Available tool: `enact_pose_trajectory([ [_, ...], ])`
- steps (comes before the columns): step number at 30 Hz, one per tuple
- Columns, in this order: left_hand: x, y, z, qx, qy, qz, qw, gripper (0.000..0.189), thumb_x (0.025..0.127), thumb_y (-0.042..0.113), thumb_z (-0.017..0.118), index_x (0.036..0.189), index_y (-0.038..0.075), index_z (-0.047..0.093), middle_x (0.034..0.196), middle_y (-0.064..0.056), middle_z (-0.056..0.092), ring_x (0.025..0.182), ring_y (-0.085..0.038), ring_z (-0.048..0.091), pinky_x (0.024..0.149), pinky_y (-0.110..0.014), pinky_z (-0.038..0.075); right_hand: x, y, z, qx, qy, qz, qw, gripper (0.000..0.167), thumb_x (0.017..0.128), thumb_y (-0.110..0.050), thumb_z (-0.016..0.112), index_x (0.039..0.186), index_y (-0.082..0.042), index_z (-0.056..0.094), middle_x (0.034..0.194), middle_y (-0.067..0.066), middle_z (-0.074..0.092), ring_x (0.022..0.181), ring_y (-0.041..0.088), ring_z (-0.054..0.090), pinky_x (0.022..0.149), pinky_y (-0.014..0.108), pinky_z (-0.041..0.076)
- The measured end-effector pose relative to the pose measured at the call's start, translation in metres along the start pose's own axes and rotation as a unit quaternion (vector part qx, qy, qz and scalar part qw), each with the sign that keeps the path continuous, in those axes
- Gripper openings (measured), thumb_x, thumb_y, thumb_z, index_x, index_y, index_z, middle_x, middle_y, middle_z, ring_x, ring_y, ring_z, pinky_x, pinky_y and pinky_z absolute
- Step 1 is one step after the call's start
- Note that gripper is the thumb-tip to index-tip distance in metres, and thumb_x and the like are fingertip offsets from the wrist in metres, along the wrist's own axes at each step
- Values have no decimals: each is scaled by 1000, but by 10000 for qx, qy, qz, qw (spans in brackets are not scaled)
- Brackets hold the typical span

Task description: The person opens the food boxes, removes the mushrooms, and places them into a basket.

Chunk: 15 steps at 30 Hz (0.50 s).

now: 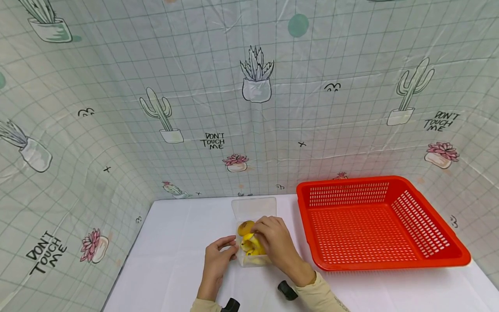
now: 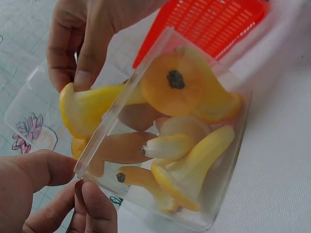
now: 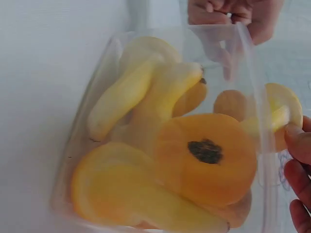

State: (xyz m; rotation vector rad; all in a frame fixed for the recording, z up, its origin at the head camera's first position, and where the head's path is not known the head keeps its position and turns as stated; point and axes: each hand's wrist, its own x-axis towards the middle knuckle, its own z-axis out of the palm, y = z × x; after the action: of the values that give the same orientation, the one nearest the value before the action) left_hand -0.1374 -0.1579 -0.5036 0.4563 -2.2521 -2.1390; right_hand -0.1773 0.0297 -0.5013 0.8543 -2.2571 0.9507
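Note:
A clear plastic box (image 1: 253,261) holds several yellow mushrooms, with stems and caps pressed close together in the left wrist view. My left hand (image 1: 216,259) is at the box's left side, fingers pinching its rim (image 2: 127,103). From the far side, my right hand (image 1: 278,242) pinches the cap edge of a yellow mushroom (image 2: 86,112) at the box's opening. An orange-brown cap (image 1: 245,228) shows beside the right fingertips. Through the wall, the right wrist view has a large orange cap (image 3: 209,179) with a dark spot.
The box's translucent lid (image 1: 254,208) lies open behind it. A red slotted basket (image 1: 306,225) stands to the right on the white-covered table (image 1: 163,255). Cactus-printed cloth (image 1: 195,86) rises behind and at both sides. Black wrist devices (image 1: 287,290) are near both sleeves.

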Motion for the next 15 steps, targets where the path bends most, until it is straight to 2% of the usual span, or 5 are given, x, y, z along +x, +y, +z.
enact_pose_trajectory([
  [9,0,0,1,26,51,-1,10000,34,88,-6,71,122,-15,70,105,-14,68,75,-9,60,61,-17,55,2,-1,-4,234,-132,449,9986,22,84,3,85,94,-14,77,95,-5,70,94,19,64,91,40,52],
  [15,1,-1,0,38,75,5,10000,34,88,-5,72,120,-14,70,103,-13,69,74,-9,60,61,-17,56,2,0,-5,459,57,614,9970,24,82,5,85,94,-14,76,94,-5,70,94,18,65,89,39,50],
])
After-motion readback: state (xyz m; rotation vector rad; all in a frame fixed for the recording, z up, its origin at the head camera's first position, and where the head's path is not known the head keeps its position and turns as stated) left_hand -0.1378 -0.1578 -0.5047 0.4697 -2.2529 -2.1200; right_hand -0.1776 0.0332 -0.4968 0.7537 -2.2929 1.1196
